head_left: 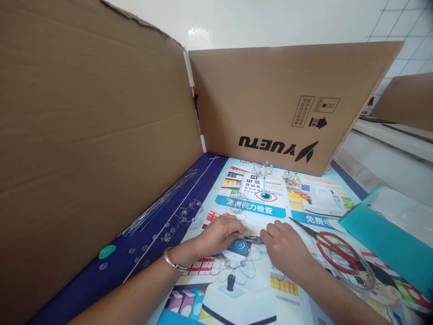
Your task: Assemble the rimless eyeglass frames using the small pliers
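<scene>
My left hand (221, 234) is closed near the middle of the printed mat, its fingertips pinched at the jaw end of small metal pliers (253, 239). What those fingertips hold is too small to name. My right hand (283, 243) is closed around the other end of the pliers, whose handles are hidden in it. Just below the pliers, a looped wire piece with clear beads (241, 264) spreads over the mat. Further forward lies another beaded wire cluster (237, 201). Red-handled scissors (338, 253) rest to the right of my right hand.
Cardboard panels (287, 99) stand at the back and left. Straight wires (158, 201), loose clear beads (145, 248), a beaded wire tangle (191, 213) and a green piece (107, 251) lie at left. A clear tape roll (370, 275) and teal folder (389, 239) sit at right.
</scene>
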Demonstrator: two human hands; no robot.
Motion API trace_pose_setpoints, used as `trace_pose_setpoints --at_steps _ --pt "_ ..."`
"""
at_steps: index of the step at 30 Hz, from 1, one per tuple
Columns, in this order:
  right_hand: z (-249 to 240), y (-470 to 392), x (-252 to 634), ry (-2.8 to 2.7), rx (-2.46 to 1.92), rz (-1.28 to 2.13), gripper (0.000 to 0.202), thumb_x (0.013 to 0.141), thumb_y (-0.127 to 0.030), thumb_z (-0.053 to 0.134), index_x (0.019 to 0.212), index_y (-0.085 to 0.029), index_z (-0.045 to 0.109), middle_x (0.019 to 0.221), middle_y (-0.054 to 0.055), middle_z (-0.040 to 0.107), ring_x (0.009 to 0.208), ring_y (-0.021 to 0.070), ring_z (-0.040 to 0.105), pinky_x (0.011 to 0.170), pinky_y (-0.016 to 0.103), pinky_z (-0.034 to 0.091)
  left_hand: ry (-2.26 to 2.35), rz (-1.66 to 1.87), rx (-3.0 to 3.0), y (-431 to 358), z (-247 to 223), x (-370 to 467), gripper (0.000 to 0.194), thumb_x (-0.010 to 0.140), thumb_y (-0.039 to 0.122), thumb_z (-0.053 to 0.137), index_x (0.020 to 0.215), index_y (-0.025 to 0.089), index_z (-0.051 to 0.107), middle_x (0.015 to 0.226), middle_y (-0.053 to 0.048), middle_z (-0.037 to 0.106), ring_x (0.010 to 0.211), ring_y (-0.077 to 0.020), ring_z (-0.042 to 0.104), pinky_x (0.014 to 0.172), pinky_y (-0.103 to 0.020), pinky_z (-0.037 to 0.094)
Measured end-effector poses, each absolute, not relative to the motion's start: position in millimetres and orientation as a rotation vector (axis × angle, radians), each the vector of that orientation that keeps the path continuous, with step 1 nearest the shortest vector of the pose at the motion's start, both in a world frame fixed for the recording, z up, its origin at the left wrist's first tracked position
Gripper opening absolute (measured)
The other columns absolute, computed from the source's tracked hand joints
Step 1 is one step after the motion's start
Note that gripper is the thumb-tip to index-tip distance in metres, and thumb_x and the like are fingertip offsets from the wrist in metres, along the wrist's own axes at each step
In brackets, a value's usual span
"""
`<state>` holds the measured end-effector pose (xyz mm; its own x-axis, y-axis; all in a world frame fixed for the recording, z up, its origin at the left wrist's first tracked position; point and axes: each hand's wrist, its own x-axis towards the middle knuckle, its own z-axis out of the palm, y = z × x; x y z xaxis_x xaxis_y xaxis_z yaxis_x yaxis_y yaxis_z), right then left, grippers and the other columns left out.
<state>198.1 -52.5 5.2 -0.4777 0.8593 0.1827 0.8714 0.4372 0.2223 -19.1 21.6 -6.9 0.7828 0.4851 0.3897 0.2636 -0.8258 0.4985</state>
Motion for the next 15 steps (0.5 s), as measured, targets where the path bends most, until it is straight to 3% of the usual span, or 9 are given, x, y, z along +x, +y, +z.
trace_pose_setpoints --at_steps 15 --pt "0.9 -53.4 197.7 -2.606 -1.586 -0.447 0.017 0.076 -0.004 0.045 0.080 -0.018 0.055 0.075 0.005 0.052 0.075 0.0193 0.041 0.063 0.034 0.023 0.598 0.677 2.522 21.1 -6.4 -19.7 0.011 0.085 0.012 0.047 0.078 0.017 0.055 0.075 -0.001 0.059 0.074 -0.0133 0.053 0.072 -0.026 0.040"
